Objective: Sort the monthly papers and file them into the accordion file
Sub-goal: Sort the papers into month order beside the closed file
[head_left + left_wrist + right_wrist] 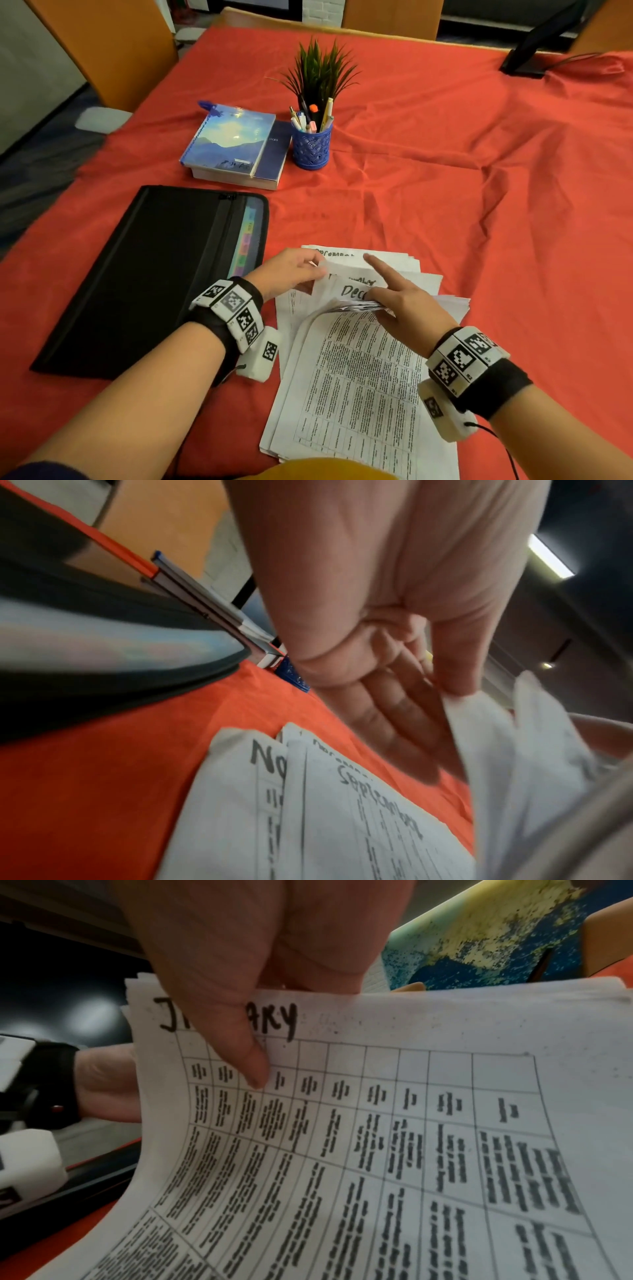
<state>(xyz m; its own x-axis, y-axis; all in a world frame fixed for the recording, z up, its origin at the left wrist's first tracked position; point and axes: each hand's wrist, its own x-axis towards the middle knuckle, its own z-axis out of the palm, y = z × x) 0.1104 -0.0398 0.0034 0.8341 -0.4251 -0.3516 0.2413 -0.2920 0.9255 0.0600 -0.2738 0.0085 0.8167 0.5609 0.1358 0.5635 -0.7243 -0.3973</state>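
Observation:
A black accordion file [154,274] lies flat at the left on the red cloth, coloured tabs [247,236] showing at its right end; it is also in the left wrist view [103,647]. Right of it lies a loose stack of printed monthly papers [356,387]. My right hand [380,296] grips a lifted, bent-back bundle of sheets, thumb [251,1066] on a page headed "January" [411,1123], index finger stretched out. My left hand [313,270] pinches the top edge of a sheet [479,723] marked "Dec". Sheets headed "No…" and "September" [359,804] lie flat beneath.
Two stacked books [236,147], a blue pen holder [311,145] and a small green plant [318,72] stand behind the file. A dark screen on a stand [534,48] is at the far right corner. Orange chairs [102,51] ring the table. Bare wrinkled cloth [496,205] spreads right.

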